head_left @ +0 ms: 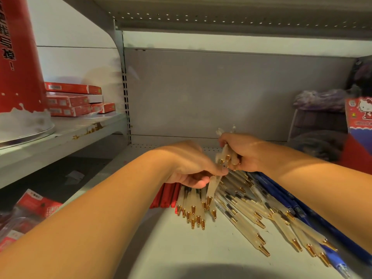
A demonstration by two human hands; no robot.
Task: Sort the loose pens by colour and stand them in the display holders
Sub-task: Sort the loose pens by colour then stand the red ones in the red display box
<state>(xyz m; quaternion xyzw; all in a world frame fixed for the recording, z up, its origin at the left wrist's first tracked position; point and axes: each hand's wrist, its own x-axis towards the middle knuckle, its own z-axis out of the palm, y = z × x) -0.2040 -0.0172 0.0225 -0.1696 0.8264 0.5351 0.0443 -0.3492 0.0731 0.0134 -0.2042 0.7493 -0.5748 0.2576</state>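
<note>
A white metal shelf [181,250] carries loose pens. Red pens [167,195] lie at the left, clear pens [246,225] with gold tips fan across the middle, and blue pens [314,218] run along the right, touching the clear ones.

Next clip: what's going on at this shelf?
A person is sorting pens on a shop shelf with bare hands. The right hand grips a bunch of clear gold-tipped pens, while the left hand pinches one more clear pen above the loose clear pens lying on the shelf. Red pens lie grouped to the left of that pile and blue pens to its right. No display holder is in view.
</note>
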